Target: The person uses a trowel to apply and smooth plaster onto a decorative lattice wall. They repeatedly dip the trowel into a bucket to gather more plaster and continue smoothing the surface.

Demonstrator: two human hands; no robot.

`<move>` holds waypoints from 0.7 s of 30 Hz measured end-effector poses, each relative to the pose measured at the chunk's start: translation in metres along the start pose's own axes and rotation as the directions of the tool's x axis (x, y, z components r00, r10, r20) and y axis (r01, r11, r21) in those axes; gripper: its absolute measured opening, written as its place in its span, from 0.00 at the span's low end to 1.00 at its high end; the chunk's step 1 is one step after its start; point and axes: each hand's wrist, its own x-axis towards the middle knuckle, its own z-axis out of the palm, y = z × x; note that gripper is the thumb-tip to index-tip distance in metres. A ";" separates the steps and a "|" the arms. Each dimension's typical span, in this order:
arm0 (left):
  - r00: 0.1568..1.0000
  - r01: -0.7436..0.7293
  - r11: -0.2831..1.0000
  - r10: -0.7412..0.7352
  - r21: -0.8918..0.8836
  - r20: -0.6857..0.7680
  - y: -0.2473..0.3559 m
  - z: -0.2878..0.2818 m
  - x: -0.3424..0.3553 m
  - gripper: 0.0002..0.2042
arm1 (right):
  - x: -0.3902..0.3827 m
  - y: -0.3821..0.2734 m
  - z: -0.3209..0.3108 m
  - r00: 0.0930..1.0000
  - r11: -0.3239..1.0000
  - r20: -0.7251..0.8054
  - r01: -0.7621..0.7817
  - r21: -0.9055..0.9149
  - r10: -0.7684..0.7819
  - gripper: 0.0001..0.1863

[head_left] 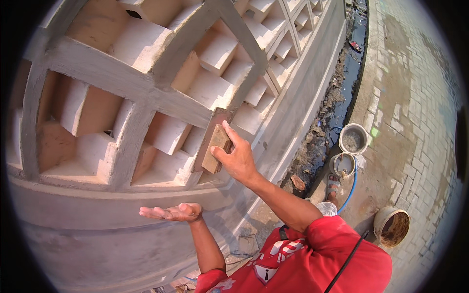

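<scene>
My right hand (240,157) grips the wooden handle block of a plastering float (215,148). The float's flat brown plate lies against a grey mortar band of the openwork block wall (181,108), beside the pale openings. Below and to the left, my left hand (171,212) is held palm up in front of the smooth grey lower wall (117,244). Its fingers are stretched out and nothing shows on the palm. Underneath the float, the plate's contact face is hidden.
A water-filled ditch (352,73) with rubble runs along the wall's foot. Two buckets, one large (353,126) and one smaller (332,163), stand close to my sandalled foot (333,186). A blue hose (350,193) curves past. Farther right sits a stained bucket (379,222) on paving (430,146).
</scene>
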 end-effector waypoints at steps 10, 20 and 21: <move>1.000 -0.008 0.998 0.007 -0.058 -0.023 -0.005 -0.003 -0.003 0.32 | 0.023 -0.004 -0.063 0.997 0.999 -0.067 -0.044 0.009 0.044 0.36; 0.996 -0.001 0.987 -0.014 -0.162 -0.087 0.000 0.000 -0.001 0.31 | -0.038 0.003 -0.018 0.981 0.988 0.192 0.009 -0.152 0.020 0.35; 0.996 0.002 0.986 -0.017 -0.169 -0.092 -0.001 -0.002 -0.001 0.31 | -0.035 0.004 -0.027 0.991 0.993 0.133 0.008 -0.121 0.009 0.35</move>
